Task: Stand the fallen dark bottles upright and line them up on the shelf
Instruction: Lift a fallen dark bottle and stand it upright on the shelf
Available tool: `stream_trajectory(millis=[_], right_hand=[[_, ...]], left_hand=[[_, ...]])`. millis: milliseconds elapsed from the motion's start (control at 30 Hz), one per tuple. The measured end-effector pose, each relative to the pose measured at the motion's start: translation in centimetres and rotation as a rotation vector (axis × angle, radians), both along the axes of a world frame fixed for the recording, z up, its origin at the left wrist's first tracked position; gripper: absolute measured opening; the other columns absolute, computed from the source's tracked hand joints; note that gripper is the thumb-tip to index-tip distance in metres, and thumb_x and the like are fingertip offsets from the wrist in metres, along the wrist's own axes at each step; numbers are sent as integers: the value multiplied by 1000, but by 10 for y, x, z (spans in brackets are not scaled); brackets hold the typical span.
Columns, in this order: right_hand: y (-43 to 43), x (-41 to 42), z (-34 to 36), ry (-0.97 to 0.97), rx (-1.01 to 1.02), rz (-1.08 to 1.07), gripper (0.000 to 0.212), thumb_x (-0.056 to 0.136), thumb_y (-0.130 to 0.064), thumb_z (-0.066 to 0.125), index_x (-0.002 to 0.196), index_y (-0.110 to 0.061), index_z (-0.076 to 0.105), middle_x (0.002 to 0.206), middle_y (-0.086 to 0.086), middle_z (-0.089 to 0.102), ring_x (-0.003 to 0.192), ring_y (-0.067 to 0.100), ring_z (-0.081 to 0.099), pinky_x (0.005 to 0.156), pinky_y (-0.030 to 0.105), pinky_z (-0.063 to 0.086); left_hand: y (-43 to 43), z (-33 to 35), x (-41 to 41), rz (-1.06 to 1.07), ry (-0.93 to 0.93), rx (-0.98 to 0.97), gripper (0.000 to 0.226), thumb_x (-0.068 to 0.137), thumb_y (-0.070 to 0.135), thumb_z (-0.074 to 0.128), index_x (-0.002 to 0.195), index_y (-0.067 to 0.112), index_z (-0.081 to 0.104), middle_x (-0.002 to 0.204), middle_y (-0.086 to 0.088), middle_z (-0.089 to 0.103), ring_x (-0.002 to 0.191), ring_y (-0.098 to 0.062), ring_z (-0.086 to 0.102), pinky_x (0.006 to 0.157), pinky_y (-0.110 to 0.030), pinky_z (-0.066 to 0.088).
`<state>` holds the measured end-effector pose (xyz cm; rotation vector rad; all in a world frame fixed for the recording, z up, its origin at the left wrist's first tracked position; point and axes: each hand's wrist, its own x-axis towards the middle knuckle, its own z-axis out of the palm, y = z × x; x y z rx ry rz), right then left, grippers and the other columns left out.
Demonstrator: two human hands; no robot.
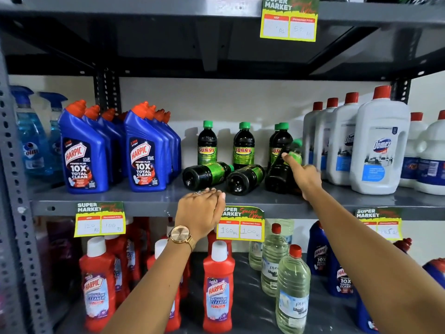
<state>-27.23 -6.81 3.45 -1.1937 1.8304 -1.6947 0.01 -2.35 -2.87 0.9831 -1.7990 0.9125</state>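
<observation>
On the middle shelf (144, 198), dark bottles with green caps and SUNNY labels stand at the back: one (207, 143), a second (243, 145) and a pair (279, 141). Two more lie on their sides in front, one on the left (204, 174) and one in the centre (244, 179), bases toward me. A third dark bottle (280, 174) leans tilted at the right, green cap up. My right hand (304, 177) touches its cap and neck with the forefinger stretched out. My left hand (201, 212) hovers at the shelf's front edge below the left fallen bottle, holding nothing.
Blue Harpic bottles (147, 150) crowd the left of the shelf, with spray bottles (31, 141) beyond. White Domex jugs (378, 145) fill the right. Price tags (240, 222) hang on the shelf edge. Red cleaner bottles (218, 285) and clear bottles (292, 292) stand below.
</observation>
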Motion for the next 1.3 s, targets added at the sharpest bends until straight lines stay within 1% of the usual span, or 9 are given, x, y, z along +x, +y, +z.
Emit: stream_trajectory(millis=[133,300,400,533,633,833,1000,1167,1300], right_hand=[[2,2,3,170,-181,-102,86,70,-76,57,117,-4,55,122,21,60,119,40,51,98,46,40],[5,8,2,413,-160,-192,82,77,-68,60,122,0,51,116,22,63,110,42,59,86,47,48],[4,9,1,491,-94,-181,82,79,-66,61,126,0,51,121,23,62,113,42,58,89,47,49],[2,6,2,328,-88,-30,72,79,-46,70,131,-2,46,130,21,55,118,37,53,95,43,46],[0,1,1,155,-85,97,55,71,-20,76,120,-6,55,119,17,64,103,29,60,74,30,47],[-4,0,-1,316,-34,-33,80,64,-37,87,126,-1,51,124,18,59,116,36,57,99,45,48],[-7,-3,-2,210,5,41,43,66,-19,78,103,-4,63,109,15,67,100,32,62,74,31,47],[-8,-3,-3,337,74,-47,90,60,-45,88,129,-1,51,131,19,56,125,36,51,105,45,44],[-10,-6,-4,207,15,19,68,65,-29,85,121,-2,59,122,18,64,114,33,60,96,38,51]], left_hand=[[-4,0,0,5,5,-15,40,91,26,44,68,15,74,70,3,75,63,-12,70,54,-23,50],[-2,-1,-1,-1,13,-14,40,90,25,43,69,15,75,70,4,75,62,-12,70,54,-22,51],[-1,0,-1,-1,18,2,40,90,25,44,63,15,72,64,4,73,55,-12,67,52,-23,48],[-1,-1,-1,-1,44,31,42,91,25,44,58,16,68,57,5,68,49,-13,62,49,-24,46],[-1,-1,-2,-3,59,30,43,92,26,44,55,17,63,53,6,63,45,-12,57,47,-23,41],[-2,-1,-3,15,65,23,42,91,26,43,56,18,66,54,7,65,47,-11,59,48,-22,40],[-3,-3,-4,12,66,32,41,90,26,43,64,15,71,64,4,72,59,-15,68,53,-26,48],[-2,-3,-4,8,64,42,41,90,26,43,67,14,74,68,4,74,64,-15,70,55,-26,50],[-1,-2,-6,20,77,58,41,89,27,42,66,14,74,67,4,74,64,-15,70,56,-27,50]])
